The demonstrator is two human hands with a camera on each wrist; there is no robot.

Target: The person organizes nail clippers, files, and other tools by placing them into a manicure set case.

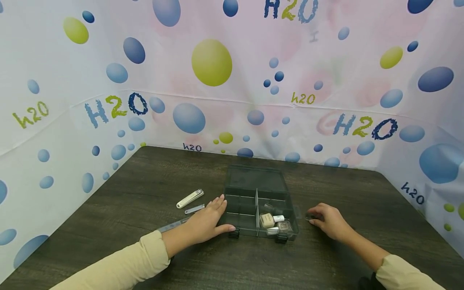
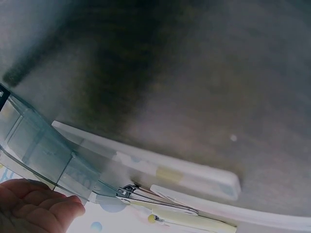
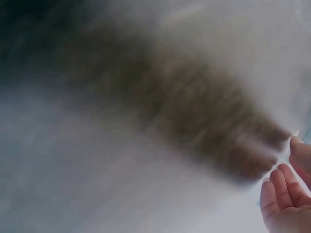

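A dark see-through plastic organizer box (image 1: 241, 207) stands with its lid (image 1: 255, 178) folded back. My left hand (image 1: 208, 220) rests with straight fingers along its left wall, thumb at the front left corner; its fingers also show beside the box wall in the left wrist view. In the right compartments lie a cream nail polish bottle (image 1: 267, 220) with a white cap and a glittery bottle (image 1: 284, 226). To the right of the box, my right hand (image 1: 330, 220) pinches a small clear object (image 1: 309, 217) low over the table, mostly hidden by the fingers.
Left of the box lie a large cream nail clipper (image 1: 190, 198) and a smaller metal nail clipper (image 1: 195, 209). A long flat grey strip (image 1: 174, 225) is partly under my left forearm. The dark wooden table (image 1: 163, 169) meets a printed curtain (image 1: 253, 133) behind and at both sides.
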